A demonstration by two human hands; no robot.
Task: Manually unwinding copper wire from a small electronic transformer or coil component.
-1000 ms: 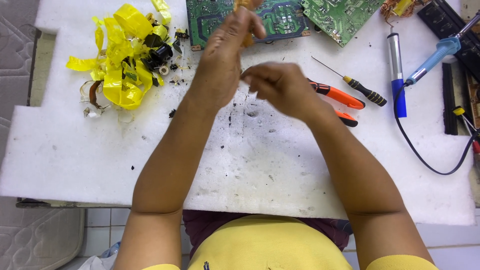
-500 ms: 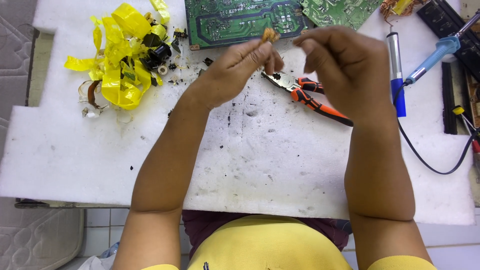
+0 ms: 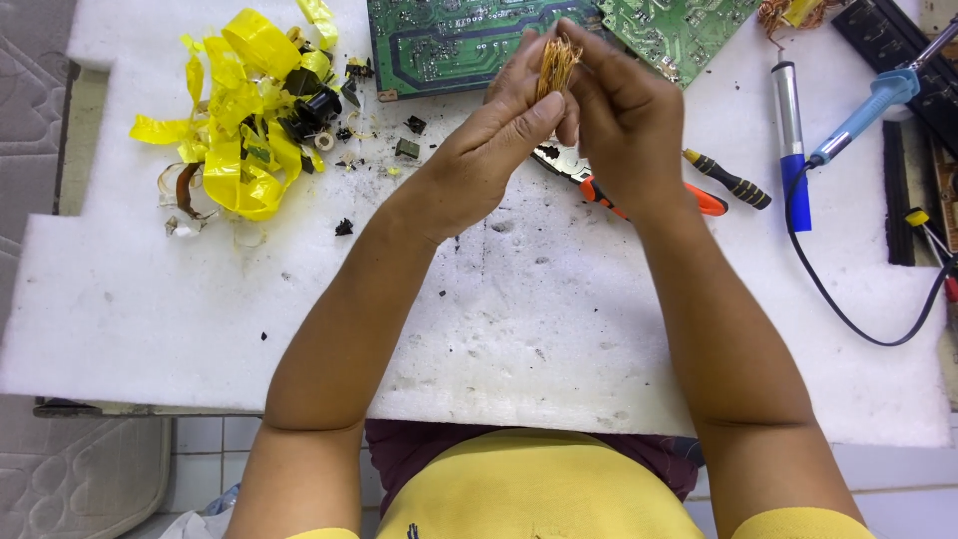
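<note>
both hands, left hand (image 3: 489,150) and right hand (image 3: 624,125), pinch a copper wire bundle (image 3: 556,62) at upper centre, raised above the worktop (image 3: 519,299) for handling.

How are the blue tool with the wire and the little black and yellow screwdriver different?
The blue soldering iron has a thick blue handle and a black cord; the screwdriver has a striped black and yellow handle and no cord. The soldering iron is bigger; the screwdriver is slimmer. Both lie untouched on the white foam mat.
</note>
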